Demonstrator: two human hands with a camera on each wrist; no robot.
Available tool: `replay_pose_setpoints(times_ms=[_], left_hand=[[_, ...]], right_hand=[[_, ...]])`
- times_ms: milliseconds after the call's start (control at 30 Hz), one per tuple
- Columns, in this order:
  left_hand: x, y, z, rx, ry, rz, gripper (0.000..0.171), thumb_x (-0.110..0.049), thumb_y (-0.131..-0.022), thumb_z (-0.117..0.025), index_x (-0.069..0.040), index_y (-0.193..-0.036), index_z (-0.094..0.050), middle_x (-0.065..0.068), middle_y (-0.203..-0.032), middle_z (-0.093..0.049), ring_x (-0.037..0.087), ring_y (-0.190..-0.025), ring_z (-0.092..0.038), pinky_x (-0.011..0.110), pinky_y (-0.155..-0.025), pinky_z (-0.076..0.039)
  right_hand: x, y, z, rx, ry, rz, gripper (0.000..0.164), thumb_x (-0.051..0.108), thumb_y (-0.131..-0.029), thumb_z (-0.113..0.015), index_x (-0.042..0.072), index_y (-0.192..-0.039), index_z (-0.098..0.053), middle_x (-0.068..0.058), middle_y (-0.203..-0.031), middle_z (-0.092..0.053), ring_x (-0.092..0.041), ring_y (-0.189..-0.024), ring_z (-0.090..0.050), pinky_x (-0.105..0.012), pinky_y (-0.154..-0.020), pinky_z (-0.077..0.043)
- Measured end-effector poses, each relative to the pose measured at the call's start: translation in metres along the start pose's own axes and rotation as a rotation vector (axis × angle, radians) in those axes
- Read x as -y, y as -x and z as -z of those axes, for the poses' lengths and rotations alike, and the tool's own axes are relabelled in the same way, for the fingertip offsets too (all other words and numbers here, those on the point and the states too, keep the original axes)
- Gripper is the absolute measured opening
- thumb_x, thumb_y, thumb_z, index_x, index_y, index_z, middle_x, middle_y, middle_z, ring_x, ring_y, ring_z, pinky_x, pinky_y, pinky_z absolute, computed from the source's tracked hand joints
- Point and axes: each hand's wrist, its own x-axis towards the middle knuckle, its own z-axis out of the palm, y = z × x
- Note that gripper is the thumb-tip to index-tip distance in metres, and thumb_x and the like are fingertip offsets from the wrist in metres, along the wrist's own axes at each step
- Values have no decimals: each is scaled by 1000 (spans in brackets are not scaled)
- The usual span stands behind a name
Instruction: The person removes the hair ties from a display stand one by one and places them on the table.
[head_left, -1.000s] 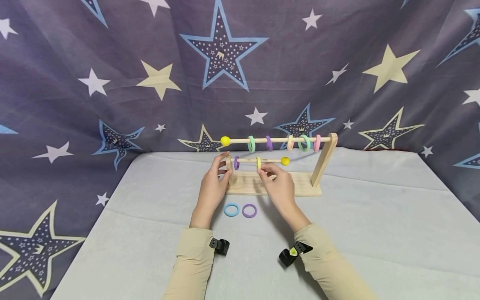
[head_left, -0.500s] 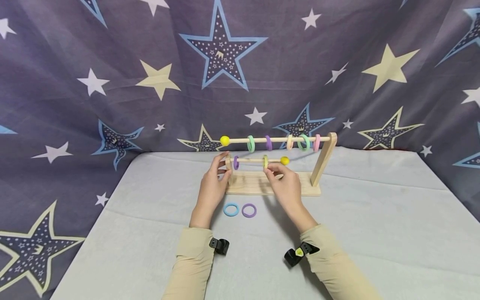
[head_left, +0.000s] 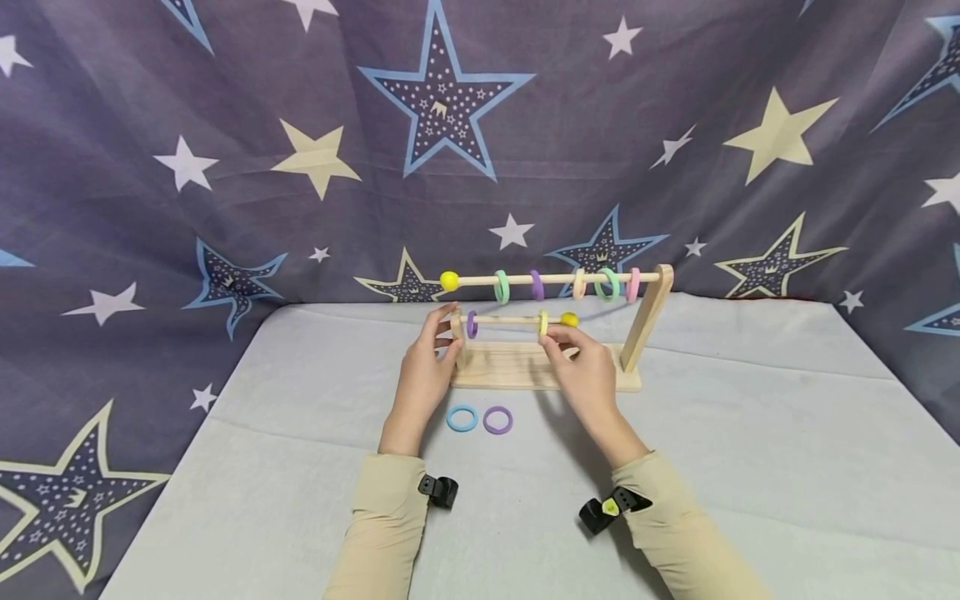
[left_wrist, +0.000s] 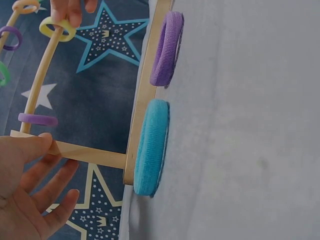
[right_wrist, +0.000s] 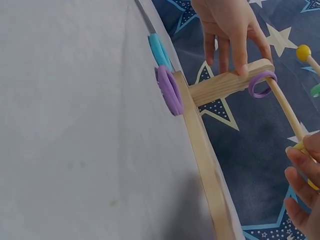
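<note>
My left hand grips the short upright of a wooden rack, thumb on one side and fingers on the other. With thumb and fingertips my right hand pinches a yellow hair tie, which encircles the lower rod close to its yellow end ball. A purple hair tie hangs on that same rod, beside the short upright. In front of the rack, a blue hair tie and another purple hair tie lie flat on the cloth.
Above runs the longer upper rod, carrying several green, purple, peach and pink hair ties. It joins a tall upright on the right and ends in a yellow ball on the left. A star-patterned curtain hangs behind the pale cloth.
My right hand has slid the yellow hair tie rightward along the lower rod, from about its middle to near the end ball. The left hand stays on the upright.
</note>
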Motion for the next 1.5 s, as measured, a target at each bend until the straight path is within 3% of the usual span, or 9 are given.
replay_pose_setpoints(times_ms=[467,1000,1500], left_hand=[[-1,0,1,5,6,10,56,-6,-97,-63,-25,-146,-44,15,-129,-62,31,-106,-65,46,-92,-52],[-1,0,1,4,-5,5,56,-7,-97,-63,-25,-146,-44,15,-129,-63,30,-106,-66,46,-92,-52],[0,-1,0,9,-15,23,55,-9,-98,-63,-25,-147,-44,14,-130,-62,31,-107,-65,46,-92,-52]], right_hand=[[-4,-4,14,-44,17,-7,15,18,-88,-77,4,-94,-78,-8,-85,-74,-22,-74,-65,-26,-64,-47],[-11,-7,28,-101,14,0,15,16,-87,-78,2,-92,-77,-11,-82,-74,-25,-76,-63,-37,-70,-50],[-20,-6,44,-53,7,0,14,14,-89,-76,2,-95,-76,-10,-86,-74,-21,-74,-63,-28,-69,-49]])
